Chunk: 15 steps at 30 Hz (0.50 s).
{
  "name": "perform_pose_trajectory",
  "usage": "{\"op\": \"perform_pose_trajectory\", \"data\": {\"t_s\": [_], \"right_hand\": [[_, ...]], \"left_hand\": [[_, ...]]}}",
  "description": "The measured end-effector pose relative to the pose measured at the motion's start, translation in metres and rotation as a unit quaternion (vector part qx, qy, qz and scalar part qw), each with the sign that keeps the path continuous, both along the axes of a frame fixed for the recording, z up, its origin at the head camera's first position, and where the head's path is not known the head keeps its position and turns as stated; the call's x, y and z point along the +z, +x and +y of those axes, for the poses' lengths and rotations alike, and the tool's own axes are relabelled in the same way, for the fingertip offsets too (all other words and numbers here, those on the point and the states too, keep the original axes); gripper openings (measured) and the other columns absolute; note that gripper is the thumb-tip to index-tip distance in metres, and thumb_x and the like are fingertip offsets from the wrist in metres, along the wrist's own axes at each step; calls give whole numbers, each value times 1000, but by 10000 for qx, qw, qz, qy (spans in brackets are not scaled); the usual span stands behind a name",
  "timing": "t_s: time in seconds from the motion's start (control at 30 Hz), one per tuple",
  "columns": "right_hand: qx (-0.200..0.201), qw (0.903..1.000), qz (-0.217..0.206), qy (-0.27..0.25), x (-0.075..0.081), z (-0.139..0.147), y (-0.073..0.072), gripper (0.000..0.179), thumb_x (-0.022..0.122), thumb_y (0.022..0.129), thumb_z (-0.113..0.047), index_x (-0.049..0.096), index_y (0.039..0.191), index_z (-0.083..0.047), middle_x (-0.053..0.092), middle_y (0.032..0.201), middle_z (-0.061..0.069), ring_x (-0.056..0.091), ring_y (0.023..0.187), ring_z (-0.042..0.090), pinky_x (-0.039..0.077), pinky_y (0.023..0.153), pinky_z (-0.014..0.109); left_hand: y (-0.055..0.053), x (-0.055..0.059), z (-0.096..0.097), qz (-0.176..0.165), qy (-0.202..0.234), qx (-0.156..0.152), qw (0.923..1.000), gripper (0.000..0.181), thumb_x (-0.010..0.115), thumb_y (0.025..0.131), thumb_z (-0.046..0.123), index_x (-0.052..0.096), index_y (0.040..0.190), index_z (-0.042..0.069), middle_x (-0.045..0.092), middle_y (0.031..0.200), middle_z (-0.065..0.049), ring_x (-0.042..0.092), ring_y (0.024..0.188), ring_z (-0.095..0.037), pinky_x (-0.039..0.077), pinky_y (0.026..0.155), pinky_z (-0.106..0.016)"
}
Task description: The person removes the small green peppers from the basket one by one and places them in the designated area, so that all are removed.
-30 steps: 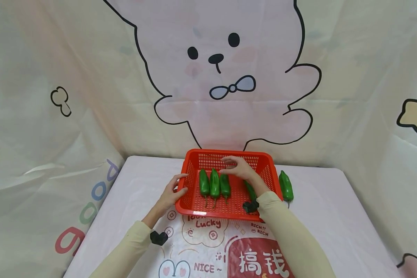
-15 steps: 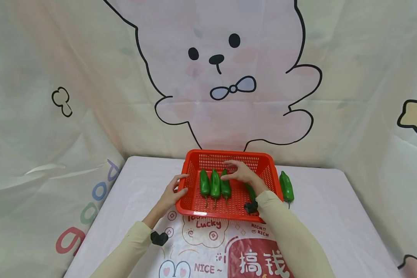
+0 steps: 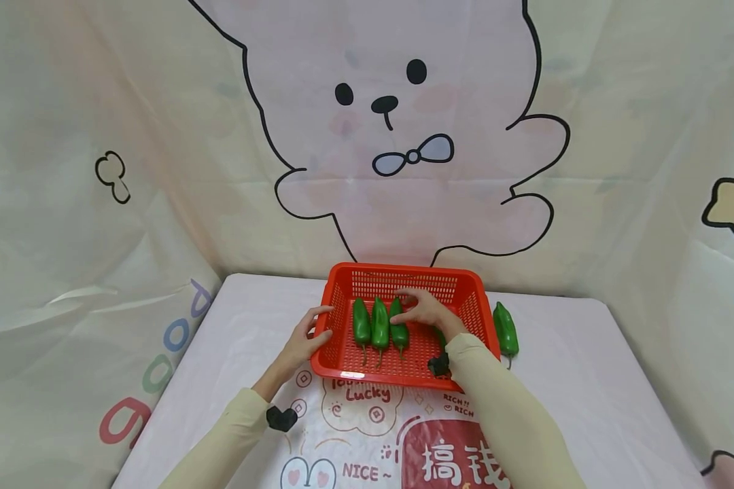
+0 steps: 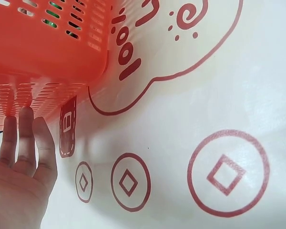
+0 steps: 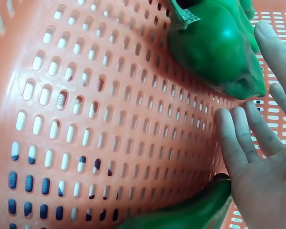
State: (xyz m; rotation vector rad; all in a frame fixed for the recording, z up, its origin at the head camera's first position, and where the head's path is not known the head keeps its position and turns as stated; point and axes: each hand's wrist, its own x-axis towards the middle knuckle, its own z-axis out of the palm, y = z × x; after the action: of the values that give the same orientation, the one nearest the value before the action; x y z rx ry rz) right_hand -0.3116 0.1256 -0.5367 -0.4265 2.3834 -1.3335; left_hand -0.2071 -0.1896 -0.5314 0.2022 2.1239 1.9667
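Three glossy green peppers [image 3: 380, 327] are lined up side by side in a red slotted basket [image 3: 367, 378], lower middle of frame, stems toward the bottom. A fourth pepper [image 5: 186, 212]'s partly hidden right of them, fifth pepper [image 3: 505, 330] just outside, right.

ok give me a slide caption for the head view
Right hand by green peppers inside a red basket, left hand at its left side.

The left forearm [image 3: 223, 431] reaches forward, the left hand [image 3: 300, 341] with fingers [image 4: 26, 143] nearly straight and thumb [image 3: 321, 338] spread apart. The right forearm [image 3: 514, 414] slants inward; the right hand [image 3: 425, 310] arches, back upward, fingertips and thumb parted.
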Motion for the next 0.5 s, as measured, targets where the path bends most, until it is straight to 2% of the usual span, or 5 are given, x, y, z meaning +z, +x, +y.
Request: {"op": "perform_pose_trajectory", "data": {"t_s": [0.17,0.3,0.43,0.5], "right_hand": [[18,9999,23,143,-1,-1,0,71,87,83,-13,54,144,1,57,130,24,53,121,40,52,92,49],[-50,9998,-73,175,-3,-4,0,70,87,82,-13,55,143,-1,57,129,23,54,117,37,54,89,45],[-232,9992,-328,35,-5,-5,1,69,87,82,-11,56,143,-2,55,127,23,60,100,32,57,79,42],[-315,9985,-441,-88,-5,-6,2,69,87,82,-9,56,142,-2,54,126,24,60,91,29,58,75,43]], "left_hand": [[-1,-6,0,101,-58,63,9999,52,57,103,4,40,150,17,42,144,-30,54,117,-54,53,86,-60],[-2,-8,-1,117,-28,68,9999,52,57,103,5,40,151,17,43,142,-30,55,115,-55,54,85,-60],[-1,-7,0,58,-20,62,10000,53,56,103,3,39,151,14,43,141,-33,53,116,-58,52,86,-63],[0,-2,0,26,-12,34,10000,53,56,102,1,39,151,11,41,142,-34,51,117,-59,50,87,-64]]}}
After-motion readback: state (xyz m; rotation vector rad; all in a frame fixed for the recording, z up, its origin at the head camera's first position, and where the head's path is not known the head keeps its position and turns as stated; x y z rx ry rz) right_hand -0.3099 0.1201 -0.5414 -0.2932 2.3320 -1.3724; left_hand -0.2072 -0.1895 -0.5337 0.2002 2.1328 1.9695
